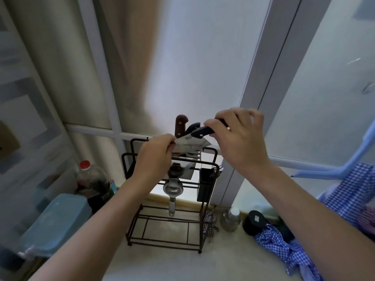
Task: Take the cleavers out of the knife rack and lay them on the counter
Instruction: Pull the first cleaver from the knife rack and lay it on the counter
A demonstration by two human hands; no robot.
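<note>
A dark wire knife rack [209, 220] stands on the pale counter [162, 264] against a frosted window. Above its top slots a steel cleaver [190, 146] with a dark riveted handle is tilted, half out of the rack. My right hand [241, 138] grips that handle from the right. My left hand [154, 157] pinches the far left edge of its blade. Two more knife handles stick up behind: a brown one [180, 124] and a black one [192, 127]. Another blade [186, 171] sits lower in the rack.
A metal strainer [172, 189] hangs on the rack front, beside a black utensil holder [207, 185]. Left stand a red-capped dark bottle [91, 179] and a blue tub [58, 224]. Right of the rack are a small jar [231, 218], a black tin [255, 222] and blue checked cloth [284, 246].
</note>
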